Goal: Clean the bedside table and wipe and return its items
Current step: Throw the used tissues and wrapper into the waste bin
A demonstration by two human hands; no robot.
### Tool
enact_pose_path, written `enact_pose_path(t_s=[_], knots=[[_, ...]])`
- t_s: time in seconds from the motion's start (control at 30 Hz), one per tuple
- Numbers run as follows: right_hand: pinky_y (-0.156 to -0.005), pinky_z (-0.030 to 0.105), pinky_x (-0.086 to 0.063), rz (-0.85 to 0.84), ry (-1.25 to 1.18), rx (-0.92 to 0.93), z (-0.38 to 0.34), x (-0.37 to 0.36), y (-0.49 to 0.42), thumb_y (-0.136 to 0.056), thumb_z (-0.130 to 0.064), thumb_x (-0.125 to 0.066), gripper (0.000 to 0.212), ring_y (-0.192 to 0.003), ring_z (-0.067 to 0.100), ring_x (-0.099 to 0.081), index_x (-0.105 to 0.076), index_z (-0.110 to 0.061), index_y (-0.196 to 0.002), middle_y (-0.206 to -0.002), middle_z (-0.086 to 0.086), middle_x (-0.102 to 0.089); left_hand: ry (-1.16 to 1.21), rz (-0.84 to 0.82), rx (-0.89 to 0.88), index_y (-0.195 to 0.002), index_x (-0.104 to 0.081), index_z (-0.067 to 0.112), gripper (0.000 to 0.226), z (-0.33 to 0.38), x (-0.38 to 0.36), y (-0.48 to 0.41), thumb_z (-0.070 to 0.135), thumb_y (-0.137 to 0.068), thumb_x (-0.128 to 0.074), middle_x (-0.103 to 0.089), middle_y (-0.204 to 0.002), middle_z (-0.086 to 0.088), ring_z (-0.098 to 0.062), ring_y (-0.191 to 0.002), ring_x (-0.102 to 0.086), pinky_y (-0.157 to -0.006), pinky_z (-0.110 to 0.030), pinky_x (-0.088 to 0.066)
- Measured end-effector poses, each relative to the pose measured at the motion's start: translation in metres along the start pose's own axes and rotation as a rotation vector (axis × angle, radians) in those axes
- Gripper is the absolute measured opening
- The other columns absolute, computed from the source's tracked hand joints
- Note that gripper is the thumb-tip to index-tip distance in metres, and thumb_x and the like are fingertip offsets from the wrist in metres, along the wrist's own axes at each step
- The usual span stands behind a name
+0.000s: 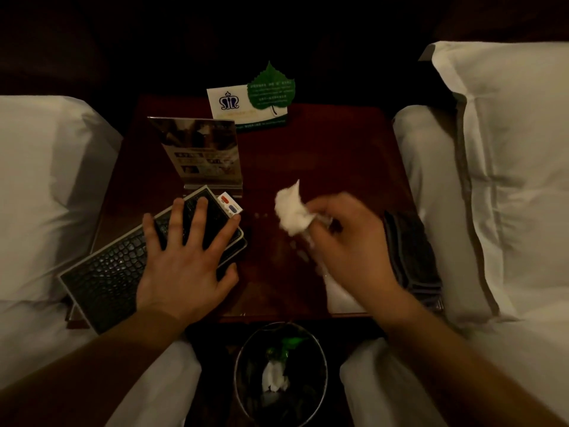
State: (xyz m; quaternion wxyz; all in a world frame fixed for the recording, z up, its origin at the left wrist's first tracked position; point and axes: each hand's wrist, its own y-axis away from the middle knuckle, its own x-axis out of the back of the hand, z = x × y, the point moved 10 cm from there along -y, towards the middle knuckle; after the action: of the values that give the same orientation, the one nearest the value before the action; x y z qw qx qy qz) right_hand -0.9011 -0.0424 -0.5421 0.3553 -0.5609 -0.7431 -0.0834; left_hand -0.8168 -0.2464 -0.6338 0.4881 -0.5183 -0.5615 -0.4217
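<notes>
Nearest, a round wastebin (320,365) sits below both wrists. The left hand (184,260) lies flat, fingers spread, on a scaly dark folder (104,282) on the bedside table (323,155). The right hand (348,238) pinches a crumpled white tissue (291,209). Beyond them stand a glossy sign (206,152) and a leaf card (271,87).

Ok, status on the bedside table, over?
Left hand flat on black folder. Right hand gripping white tissue above table. Card stand, leaf card on top.
</notes>
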Motion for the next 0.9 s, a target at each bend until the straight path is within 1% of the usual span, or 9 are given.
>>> enact_pose_path(t_s=[0.07,0.13,0.27,0.37,0.47,0.53,0.63,0.77,0.9], knots=[[-0.066,0.007,-0.038,-0.084,-0.086,0.038,-0.02,-0.012,0.042,-0.087,-0.016,-0.066,0.014,-0.077,-0.003,-0.054,-0.07,-0.024,-0.097,-0.086,-0.008,-0.058,-0.006,-0.002,-0.002,-0.157,-0.015,0.039,0.08,0.0,0.0,0.001,0.068,-0.085,-0.037,-0.021,-0.163,-0.018,-0.046,-0.15,-0.012,-0.111,-0.074,-0.012],[-0.066,0.004,-0.037,-0.147,-0.146,0.033,-0.028,-0.026,0.081,-0.087,-0.019,-0.063,0.015,-0.078,-0.006,-0.054,-0.069,-0.028,-0.097,-0.088,-0.013,-0.054,-0.011,0.003,-0.009,-0.157,-0.014,0.039,0.08,0.001,0.001,0.001,0.069,-0.086,-0.036,-0.021,-0.163,-0.018,-0.047,-0.15,-0.012,-0.111,-0.074,-0.012],[-0.059,0.023,-0.048,-0.197,-0.212,0.009,-0.017,-0.057,0.146,-0.087,-0.012,-0.065,0.015,-0.07,0.008,-0.059,-0.073,-0.019,-0.098,-0.089,-0.005,-0.057,-0.006,0.019,-0.005,-0.156,-0.017,0.038,0.078,0.001,0.003,0.001,0.066,-0.086,-0.034,-0.023,-0.162,-0.018,-0.047,-0.149,-0.014,-0.111,-0.075,-0.013],[-0.06,0.025,-0.05,-0.263,-0.175,-0.015,0.004,-0.082,0.178,-0.087,-0.014,-0.063,0.017,-0.068,0.013,-0.059,-0.072,-0.019,-0.101,-0.088,-0.001,-0.058,0.0,0.025,-0.005,-0.157,-0.015,0.038,0.077,0.001,0.003,0.002,0.066,-0.087,-0.032,-0.021,-0.163,-0.018,-0.046,-0.149,-0.013,-0.111,-0.074,-0.013],[-0.071,0.02,-0.051,-0.442,-0.036,-0.15,0.049,-0.117,0.204,-0.085,-0.015,-0.058,0.025,-0.077,0.018,-0.065,-0.074,-0.017,-0.103,-0.097,0.002,-0.061,0.004,0.036,-0.003,-0.156,-0.015,0.038,0.077,0.002,0.004,0.002,0.066,-0.087,-0.031,-0.022,-0.163,-0.017,-0.046,-0.149,-0.014,-0.111,-0.074,-0.013],[-0.085,0.028,-0.052,-0.64,0.097,-0.264,0.084,-0.147,0.226,-0.086,-0.013,-0.054,0.034,-0.093,0.025,-0.066,-0.073,-0.017,-0.114,-0.114,0.007,-0.06,0.012,0.042,-0.007,-0.156,-0.015,0.038,0.077,0.003,0.005,0.002,0.066,-0.087,-0.031,-0.022,-0.163,-0.017,-0.045,-0.149,-0.014,-0.111,-0.074,-0.013],[-0.096,0.023,-0.045,-0.854,0.238,-0.38,0.123,-0.182,0.259,-0.092,-0.016,-0.05,0.044,-0.112,0.026,-0.061,-0.061,-0.027,-0.133,-0.136,0.006,-0.049,0.016,0.051,-0.01,-0.156,-0.014,0.038,0.076,0.002,0.004,0.003,0.067,-0.087,-0.03,-0.021,-0.163,-0.017,-0.045,-0.149,-0.013,-0.112,-0.074,-0.013],[-0.1,0.022,-0.043,-0.914,0.257,-0.508,0.151,-0.196,0.284,-0.095,-0.022,-0.049,0.045,-0.123,0.023,-0.056,-0.051,-0.03,-0.139,-0.15,0.0,-0.039,0.026,0.075,-0.009,-0.156,-0.012,0.039,0.076,0.001,0.005,0.003,0.067,-0.088,-0.029,-0.021,-0.163,-0.017,-0.045,-0.149,-0.013,-0.112,-0.074,-0.013],[-0.102,0.024,-0.043,-0.84,0.276,-0.461,0.141,-0.186,0.274,-0.093,-0.018,-0.053,0.043,-0.122,0.023,-0.056,-0.055,-0.024,-0.136,-0.149,0.002,-0.039,0.043,0.075,-0.012,-0.156,-0.012,0.038,0.077,0.001,0.004,0.003,0.067,-0.087,-0.029,-0.021,-0.163,-0.016,-0.044,-0.15,-0.013,-0.112,-0.074,-0.012]])
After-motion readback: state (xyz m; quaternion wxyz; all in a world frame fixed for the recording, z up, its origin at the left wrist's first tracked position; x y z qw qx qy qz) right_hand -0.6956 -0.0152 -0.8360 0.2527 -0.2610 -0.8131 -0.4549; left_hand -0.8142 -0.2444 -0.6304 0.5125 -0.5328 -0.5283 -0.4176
